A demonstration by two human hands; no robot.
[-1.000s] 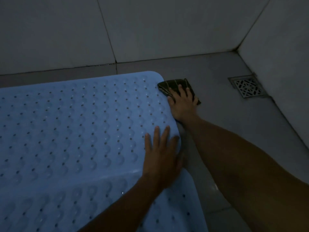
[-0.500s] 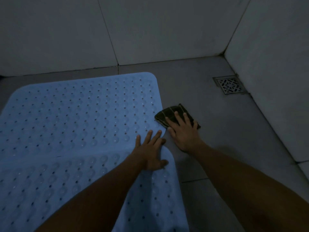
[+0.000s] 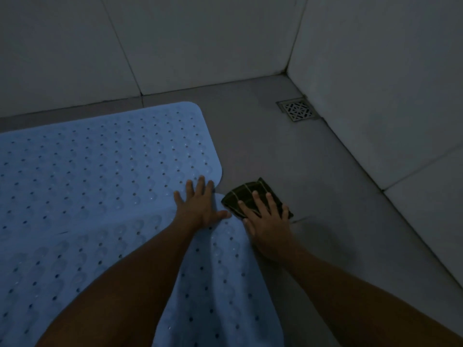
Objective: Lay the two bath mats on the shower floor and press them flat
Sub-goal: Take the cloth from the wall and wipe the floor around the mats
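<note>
Pressing the mats' seam.
Left hand [image 3: 198, 209], flat and spread, has slid back to the overlap of far mat [image 3: 100, 166] and near mat [image 3: 220, 284]; right hand [image 3: 266, 221], also spread, dragged a dark cloth [image 3: 240, 196] alongside.

No writing, label, brand, number or sign can be read anywhere in this dim view. The blue bath mat [image 3: 100, 176] carries only rows of small holes and bumps, and the drain grate [image 3: 297, 110] shows just a cut-out lattice pattern.
</note>
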